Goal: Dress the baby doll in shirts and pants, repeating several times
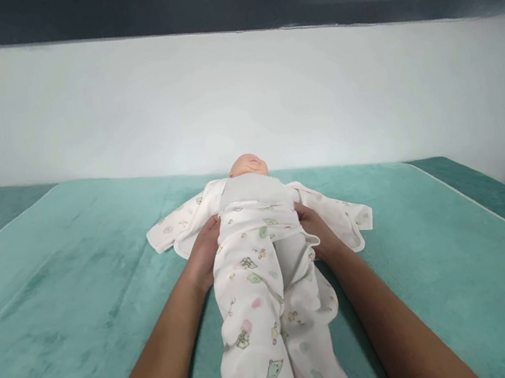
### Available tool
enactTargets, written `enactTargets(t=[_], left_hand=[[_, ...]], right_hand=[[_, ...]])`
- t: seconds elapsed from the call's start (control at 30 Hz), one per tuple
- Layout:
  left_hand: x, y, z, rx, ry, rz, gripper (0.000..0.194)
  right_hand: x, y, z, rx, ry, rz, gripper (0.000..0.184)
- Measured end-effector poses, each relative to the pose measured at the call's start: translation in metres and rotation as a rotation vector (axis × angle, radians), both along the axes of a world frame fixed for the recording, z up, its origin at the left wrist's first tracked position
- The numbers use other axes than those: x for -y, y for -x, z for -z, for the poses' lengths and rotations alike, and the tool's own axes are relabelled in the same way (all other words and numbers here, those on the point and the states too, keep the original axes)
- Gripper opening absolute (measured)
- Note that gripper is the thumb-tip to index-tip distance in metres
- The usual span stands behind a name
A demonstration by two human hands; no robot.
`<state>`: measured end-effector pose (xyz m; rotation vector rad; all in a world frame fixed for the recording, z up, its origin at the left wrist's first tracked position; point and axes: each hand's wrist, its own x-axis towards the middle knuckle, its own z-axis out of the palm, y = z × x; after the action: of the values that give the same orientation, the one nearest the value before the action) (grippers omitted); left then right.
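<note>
A baby doll (248,164) lies on its back, its head toward the wall. White printed baby pants (246,267) cover its legs and reach up to the waist. A white printed baby jacket (181,221) is spread open beneath it, the sleeves stretched out to both sides. At the left side of the waist, my left hand (207,247) grips the pants near the waistband, its fingertips partly hidden. My right hand (315,227) holds the pants' other side at the same height, fingers partly behind the cloth. A pale plain layer (252,189) shows on the doll's chest above the waistband.
The doll rests on a teal plush cover (87,292) with pale seam lines near both sides. Behind it rises a white wall (239,102), topped by a dark ledge (111,23) with a barred opening at the upper right.
</note>
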<state>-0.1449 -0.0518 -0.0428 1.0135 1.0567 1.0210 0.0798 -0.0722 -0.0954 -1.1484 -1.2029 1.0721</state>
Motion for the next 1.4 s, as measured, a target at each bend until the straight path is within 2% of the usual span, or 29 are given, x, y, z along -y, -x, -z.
enactTargets(t=[0.17,0.47,0.6,0.67,0.73,0.8,0.87,1.0,1.07,1.13,1.3,1.4], left_hand=[[-0.007,0.002,0.010,-0.090,-0.135,-0.011,0.032],[-0.017,0.006,0.023,-0.167,-0.296,-0.100,0.021],[-0.021,0.005,0.032,-0.245,-0.326,-0.128,0.016],[-0.023,0.005,0.036,-0.293,-0.393,-0.142,0.016],[-0.026,0.006,0.038,-0.342,-0.503,-0.143,0.022],[-0.028,0.008,0.038,-0.388,-0.616,-0.111,0.028],[-0.031,0.010,0.035,-0.432,-0.678,-0.055,0.031],[-0.034,0.013,0.027,-0.481,-0.634,0.007,0.030],[-0.036,0.014,0.025,-0.488,-0.611,0.002,0.027],[-0.038,0.013,0.025,-0.517,-0.618,-0.008,0.024],[-0.049,0.011,0.031,-0.652,-0.634,-0.062,0.024],[-0.059,0.008,0.034,-0.665,-0.616,-0.093,0.026]], right_hand=[[-0.001,0.000,-0.001,-0.031,-0.023,0.042,0.038],[0.005,0.006,-0.016,-0.213,0.098,0.022,0.031],[0.001,0.004,-0.011,-0.179,0.132,0.034,0.035],[-0.004,0.002,-0.003,-0.087,0.112,0.070,0.036],[-0.008,0.000,0.005,0.077,0.065,0.169,0.036],[-0.009,-0.002,0.009,0.213,-0.015,0.301,0.039],[-0.007,-0.004,0.009,0.322,-0.121,0.362,0.044],[0.002,-0.007,0.004,0.672,-0.334,0.345,0.044],[0.004,-0.008,0.001,0.766,-0.399,0.350,0.046],[0.002,-0.008,0.000,0.758,-0.409,0.311,0.046],[-0.008,-0.010,-0.002,0.523,-0.211,0.328,0.036],[-0.017,-0.011,-0.005,0.403,-0.155,0.337,0.030]])
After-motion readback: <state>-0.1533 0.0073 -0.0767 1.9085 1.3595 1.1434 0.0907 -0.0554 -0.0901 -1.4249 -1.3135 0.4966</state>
